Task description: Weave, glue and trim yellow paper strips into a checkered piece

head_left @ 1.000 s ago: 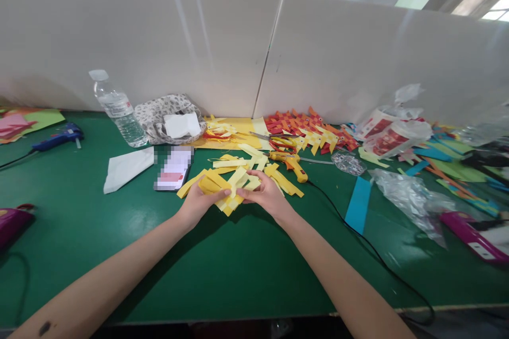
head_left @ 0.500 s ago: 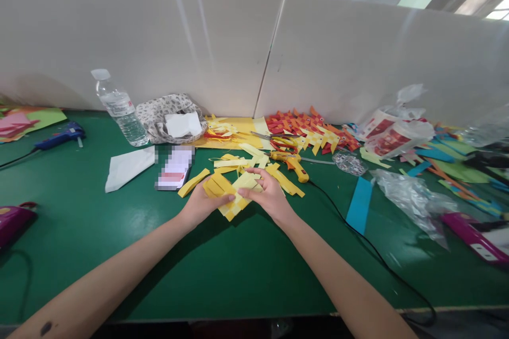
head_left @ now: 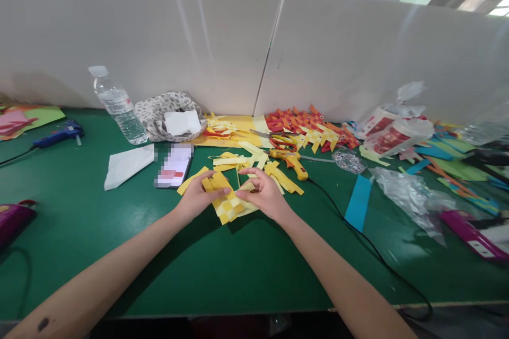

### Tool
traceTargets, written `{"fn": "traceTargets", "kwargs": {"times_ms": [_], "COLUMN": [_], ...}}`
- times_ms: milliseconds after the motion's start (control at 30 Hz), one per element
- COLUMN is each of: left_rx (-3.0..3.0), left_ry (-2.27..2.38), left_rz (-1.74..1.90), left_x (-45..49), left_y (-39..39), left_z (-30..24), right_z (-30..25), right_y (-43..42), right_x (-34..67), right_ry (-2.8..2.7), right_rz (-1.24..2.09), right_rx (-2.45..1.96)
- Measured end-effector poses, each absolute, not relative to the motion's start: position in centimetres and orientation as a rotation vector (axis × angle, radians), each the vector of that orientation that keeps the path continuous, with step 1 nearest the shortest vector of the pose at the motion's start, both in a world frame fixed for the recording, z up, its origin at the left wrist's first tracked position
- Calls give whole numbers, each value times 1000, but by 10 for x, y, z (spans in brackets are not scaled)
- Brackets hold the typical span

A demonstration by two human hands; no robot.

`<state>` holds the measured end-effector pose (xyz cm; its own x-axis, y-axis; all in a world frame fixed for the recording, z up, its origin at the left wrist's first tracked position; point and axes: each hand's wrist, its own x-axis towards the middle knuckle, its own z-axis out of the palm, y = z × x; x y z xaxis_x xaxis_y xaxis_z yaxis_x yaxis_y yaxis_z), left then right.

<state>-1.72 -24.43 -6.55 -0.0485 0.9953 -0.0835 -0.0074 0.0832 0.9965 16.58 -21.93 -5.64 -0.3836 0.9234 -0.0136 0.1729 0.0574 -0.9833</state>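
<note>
Between my hands is a woven paper piece (head_left: 227, 208) in a yellow and pale-yellow checker pattern, with loose strip ends, held above the table. My left hand (head_left: 198, 193) grips its left side, thumb over the front and fingers behind. At its right side, my right hand (head_left: 265, 196) pinches a pale strip end between thumb and fingers. Just beyond the hands lie loose yellow paper strips (head_left: 284, 177). A yellow glue gun (head_left: 292, 161) rests behind them to the right, near scissors (head_left: 284, 141) with red and yellow handles.
On the green table (head_left: 222, 275) stand a water bottle (head_left: 119, 108) and a patterned cloth bag (head_left: 159, 111). A phone (head_left: 175, 165) lies left of my hands. Red woven paper fish (head_left: 292, 119) are heaped at the back. The glue gun's black cord (head_left: 366, 238) crosses the right side.
The woven piece has tilted and turned between my hands, showing more of its checkered face. The right fingers have curled in around a strip end, while the left grip stays on.
</note>
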Motion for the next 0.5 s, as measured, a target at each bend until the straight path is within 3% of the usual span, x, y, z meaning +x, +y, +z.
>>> {"fn": "traceTargets", "kwargs": {"times_ms": [233,500], "left_rx": [1210,1003], "left_ry": [1305,1036], "left_rz": [1117,1081], "left_x": [-23,-20], "left_y": [-242,-239], "left_z": [-67,-71], "right_z": [-61,-59], "right_y": [-218,-213], "right_x": [168,169], "right_ry": [-1665,-1428], "right_rz": [1483,1378], "right_rx": [-1092,-1154]}}
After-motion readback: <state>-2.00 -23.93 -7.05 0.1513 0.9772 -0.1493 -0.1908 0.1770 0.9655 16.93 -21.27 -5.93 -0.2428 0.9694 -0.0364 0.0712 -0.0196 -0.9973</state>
